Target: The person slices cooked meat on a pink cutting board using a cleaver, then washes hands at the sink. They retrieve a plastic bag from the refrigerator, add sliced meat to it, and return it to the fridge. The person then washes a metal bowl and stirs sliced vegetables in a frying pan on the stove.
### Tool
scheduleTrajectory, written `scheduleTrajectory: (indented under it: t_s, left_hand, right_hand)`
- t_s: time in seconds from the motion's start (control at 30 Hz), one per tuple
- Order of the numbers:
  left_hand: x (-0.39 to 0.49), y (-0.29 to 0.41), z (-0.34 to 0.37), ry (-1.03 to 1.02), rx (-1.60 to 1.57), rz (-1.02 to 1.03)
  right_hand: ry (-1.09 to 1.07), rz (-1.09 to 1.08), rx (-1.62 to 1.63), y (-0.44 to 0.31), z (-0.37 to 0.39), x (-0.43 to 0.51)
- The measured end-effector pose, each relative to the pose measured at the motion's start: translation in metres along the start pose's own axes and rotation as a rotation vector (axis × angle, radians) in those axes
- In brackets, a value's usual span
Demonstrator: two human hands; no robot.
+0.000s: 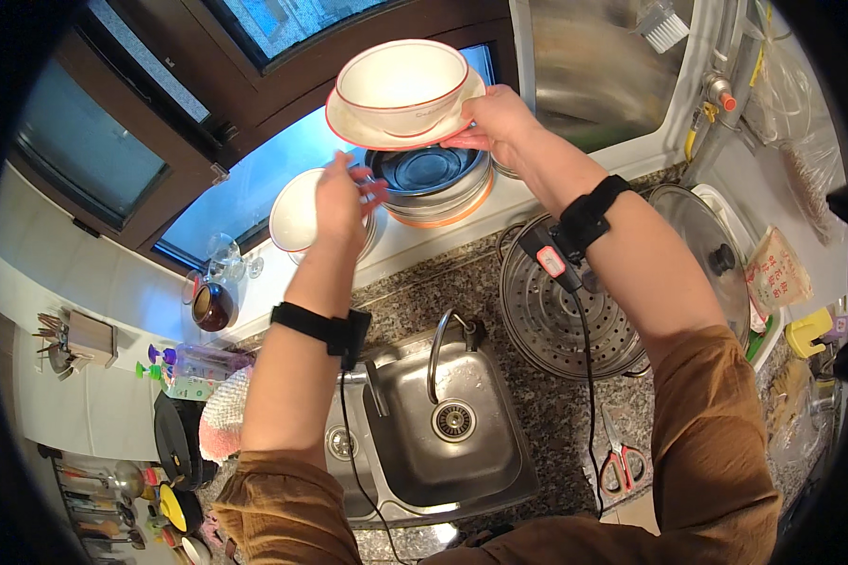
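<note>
My right hand (498,120) grips the right rim of a white plate with a red edge (350,127). On that plate stands a white bowl with a red rim (403,81), lifted above the window sill. Below it, a dark blue plate (427,169) tops a stack of plates and bowls (445,205). My left hand (346,191) is raised with its fingers apart and holds nothing. It partly hides another white bowl (297,212) on the sill; whether it touches that bowl, I cannot tell.
A double steel sink (438,466) with a curved faucet (438,353) lies below my arms. Right of it are a perforated steamer (572,332), a glass lid (707,240) and red-handled scissors (622,466). A brown jar (210,308) and glasses (225,258) stand on the sill's left. Cables hang from both wrist straps.
</note>
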State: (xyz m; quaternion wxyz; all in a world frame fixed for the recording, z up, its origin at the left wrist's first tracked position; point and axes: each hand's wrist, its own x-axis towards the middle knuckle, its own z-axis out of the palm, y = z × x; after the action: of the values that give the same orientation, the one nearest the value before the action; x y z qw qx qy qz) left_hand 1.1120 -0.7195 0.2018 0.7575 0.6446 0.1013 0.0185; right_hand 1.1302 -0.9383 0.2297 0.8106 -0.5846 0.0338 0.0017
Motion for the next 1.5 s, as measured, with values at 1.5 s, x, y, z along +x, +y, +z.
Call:
scheduleTrajectory:
  t_s: [1.5]
  left_hand:
    - [-0.442, -0.128, -0.244, 0.551, -0.054, -0.14]
  right_hand:
    - [0.115, 0.302, -0.121, 0.083, 0.004, 0.021]
